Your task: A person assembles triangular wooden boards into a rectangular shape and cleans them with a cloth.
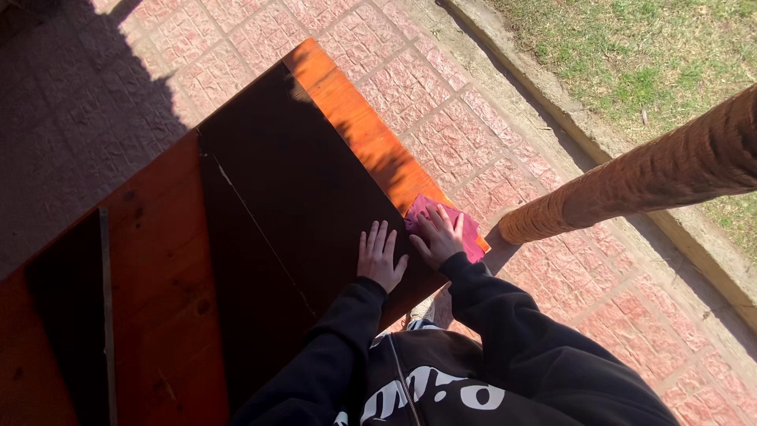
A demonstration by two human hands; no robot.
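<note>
Orange-stained wood tabletop [158, 260], tilted, its dark panel under both hands. Brick paving [441, 118] beyond. Pink cloth [471, 230] lies at the tabletop's corner, pinned beneath the right hand [438, 237], fingers spread flat, not clenched. Left hand [380, 259] just beside it, flat, holding nothing. Risk: cloth sits at the edge; a push outward could slide it off.

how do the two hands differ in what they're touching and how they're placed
The left hand lies flat on the dark shaded panel, with nothing under it; the right hand presses on a pink cloth at the corner of the orange wooden edge. The left hand lies wholly in shadow, while the right hand sits by the sunlit strip. The left hand's fingers point straight up the panel; the right hand's fingers spread and angle leftward. Both are bare, palm down, with black sleeves.
</note>
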